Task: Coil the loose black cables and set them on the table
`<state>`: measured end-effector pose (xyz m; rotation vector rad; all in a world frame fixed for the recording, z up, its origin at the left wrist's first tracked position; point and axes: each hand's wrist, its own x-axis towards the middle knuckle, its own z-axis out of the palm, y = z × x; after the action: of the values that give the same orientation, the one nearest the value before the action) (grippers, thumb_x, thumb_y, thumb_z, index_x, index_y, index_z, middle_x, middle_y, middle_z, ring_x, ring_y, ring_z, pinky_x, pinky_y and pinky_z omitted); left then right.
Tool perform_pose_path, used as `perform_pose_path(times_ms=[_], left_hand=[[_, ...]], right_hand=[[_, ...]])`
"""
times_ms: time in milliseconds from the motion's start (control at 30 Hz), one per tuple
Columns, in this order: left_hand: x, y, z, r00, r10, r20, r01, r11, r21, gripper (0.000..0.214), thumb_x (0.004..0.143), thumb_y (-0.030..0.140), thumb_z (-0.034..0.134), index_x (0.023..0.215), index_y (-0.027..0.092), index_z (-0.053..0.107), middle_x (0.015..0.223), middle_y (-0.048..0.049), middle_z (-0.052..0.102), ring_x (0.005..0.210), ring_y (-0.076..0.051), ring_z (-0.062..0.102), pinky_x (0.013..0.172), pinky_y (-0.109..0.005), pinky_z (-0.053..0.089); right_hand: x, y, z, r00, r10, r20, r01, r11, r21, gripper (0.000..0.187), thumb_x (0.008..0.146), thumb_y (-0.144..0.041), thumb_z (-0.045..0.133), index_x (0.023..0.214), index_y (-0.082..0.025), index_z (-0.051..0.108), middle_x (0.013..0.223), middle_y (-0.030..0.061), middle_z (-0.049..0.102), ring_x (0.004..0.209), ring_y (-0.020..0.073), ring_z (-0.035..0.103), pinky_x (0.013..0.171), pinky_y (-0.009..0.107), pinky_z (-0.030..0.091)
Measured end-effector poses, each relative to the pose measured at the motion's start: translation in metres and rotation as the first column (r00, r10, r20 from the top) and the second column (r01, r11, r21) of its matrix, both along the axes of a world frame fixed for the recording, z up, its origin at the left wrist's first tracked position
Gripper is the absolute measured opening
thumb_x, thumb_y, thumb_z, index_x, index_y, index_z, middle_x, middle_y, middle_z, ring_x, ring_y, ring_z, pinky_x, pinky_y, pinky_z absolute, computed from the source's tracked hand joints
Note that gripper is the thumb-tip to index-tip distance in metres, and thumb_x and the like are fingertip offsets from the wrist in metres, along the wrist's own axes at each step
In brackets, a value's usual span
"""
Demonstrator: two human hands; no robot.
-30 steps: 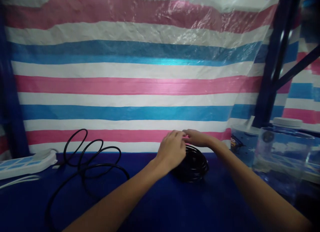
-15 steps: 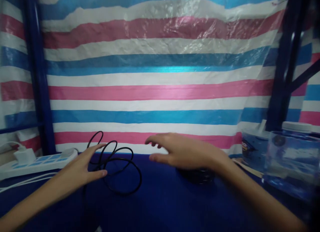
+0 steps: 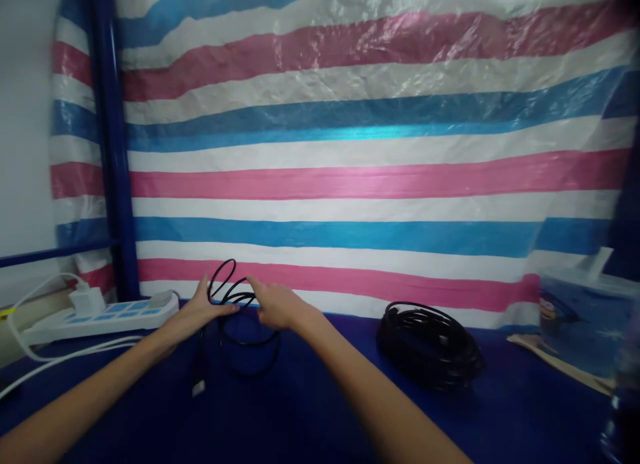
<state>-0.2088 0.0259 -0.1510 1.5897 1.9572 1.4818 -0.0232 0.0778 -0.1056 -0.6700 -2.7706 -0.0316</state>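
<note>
A loose black cable [image 3: 235, 337] lies in tangled loops on the dark blue table [image 3: 320, 411], its plug end near the front. My left hand [image 3: 203, 309] rests on the left side of the loops, fingers stretched toward them and touching the cable. My right hand [image 3: 277, 304] is at the right side of the same loops, fingers curled around a strand. A neatly wound coil of black cable [image 3: 430, 344] lies to the right, apart from both hands.
A white power strip [image 3: 100, 315] with a white charger and white cords sits at the left edge. A clear plastic container [image 3: 585, 317] stands at the right. A striped pink, blue and white tarp [image 3: 350, 151] hangs behind, with a blue metal post [image 3: 113, 151] at the left.
Both hands left the wound coil and moved left to the loose cable. My view has turned left, so the coil now lies at the right.
</note>
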Motion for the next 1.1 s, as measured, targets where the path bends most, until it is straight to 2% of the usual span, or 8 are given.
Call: perform_pose_path(times_ms=[100,200,367,533,700,833,967,1100], left_hand=[[0.02,-0.004,-0.007,0.958,-0.202,0.201,0.224,0.971,-0.089,0.074,0.063,0.037,0.071,0.125,0.013,0.038,0.09,-0.0103,0.065,0.084,-0.023,0.064,0.079,-0.033,0.048],[0.052,-0.008,0.005,0.927,-0.338,0.16,0.358,0.926,-0.118,0.035,0.071,0.043,0.062,0.091,0.014,0.054,0.052,0.0016,0.053,0.052,-0.016,0.056,0.062,-0.029,0.047],[0.109,-0.024,0.088,0.841,-0.54,0.031,0.53,0.812,-0.245,0.028,0.077,0.045,0.057,0.084,0.019,0.053,0.048,0.008,0.033,0.036,-0.007,0.027,0.036,-0.019,0.03],[0.143,-0.029,0.165,0.858,-0.478,-0.191,0.506,0.849,0.149,0.02,0.074,0.033,0.063,0.084,0.016,0.061,0.048,0.0051,0.037,0.039,-0.005,0.031,0.037,-0.016,0.023],[0.157,0.0,0.168,0.718,-0.695,-0.044,0.618,0.607,0.499,0.035,0.083,0.045,0.049,0.102,0.017,0.06,0.069,-0.002,0.06,0.069,-0.015,0.059,0.067,-0.025,0.048],[0.137,0.032,0.155,0.9,-0.413,0.142,0.237,0.735,0.635,0.022,0.078,0.032,0.055,0.09,0.014,0.061,0.079,-0.0041,0.061,0.078,-0.016,0.059,0.072,-0.027,0.047],[0.119,0.044,0.152,0.889,-0.169,0.425,-0.178,0.729,0.661,0.021,0.079,0.033,0.05,0.095,0.019,0.052,0.098,-0.0045,0.058,0.095,-0.018,0.056,0.081,-0.03,0.045],[0.149,0.042,0.14,0.704,-0.38,0.6,0.263,0.924,0.277,0.053,0.072,0.065,0.051,0.091,0.015,0.052,0.106,-0.0181,0.06,0.099,-0.033,0.057,0.079,-0.05,0.046]], right_hand=[[0.009,0.006,0.001,0.999,-0.029,-0.031,0.03,1.0,0.01,0.067,0.075,-0.011,0.05,0.138,-0.004,0.03,0.11,0.0253,0.061,0.098,0.0324,0.061,0.073,0.04,0.05],[0.022,0.011,0.008,0.991,-0.114,-0.062,0.114,0.993,-0.01,0.071,0.071,-0.009,0.058,0.138,-0.006,0.034,0.104,0.0248,0.062,0.095,0.0342,0.061,0.073,0.044,0.049],[0.063,0.019,0.049,0.918,-0.177,-0.355,0.192,0.981,0.007,0.079,0.074,-0.021,0.066,0.143,-0.02,0.028,0.141,0.0243,0.033,0.124,0.038,0.04,0.096,0.06,0.03],[0.119,-0.001,0.104,0.867,0.006,-0.498,-0.043,0.997,-0.063,0.024,0.09,-0.03,0.044,0.098,-0.014,0.06,0.075,0.0042,0.063,0.07,0.0136,0.062,0.069,0.028,0.051],[0.144,-0.021,0.122,0.479,-0.094,-0.873,-0.177,0.964,-0.201,0.012,0.083,-0.023,0.053,0.08,-0.014,0.06,0.047,-0.0076,0.032,0.031,0.0041,0.031,0.029,0.018,0.028],[0.151,-0.015,0.126,0.084,-0.226,-0.97,-0.325,0.915,-0.241,0.011,0.085,-0.023,0.053,0.079,-0.014,0.057,0.045,-0.0092,0.028,0.032,0.0034,0.026,0.032,0.018,0.027],[0.156,0.001,0.124,-0.076,-0.338,-0.938,-0.331,0.896,-0.296,0.013,0.091,-0.024,0.043,0.084,-0.016,0.049,0.045,-0.0111,0.021,0.034,0.0041,0.022,0.036,0.018,0.029],[0.155,0.028,0.109,-0.068,-0.438,-0.896,-0.176,0.89,-0.421,0.018,0.096,-0.021,0.029,0.088,-0.015,0.044,0.049,-0.0107,0.019,0.037,0.0049,0.024,0.041,0.017,0.035]])
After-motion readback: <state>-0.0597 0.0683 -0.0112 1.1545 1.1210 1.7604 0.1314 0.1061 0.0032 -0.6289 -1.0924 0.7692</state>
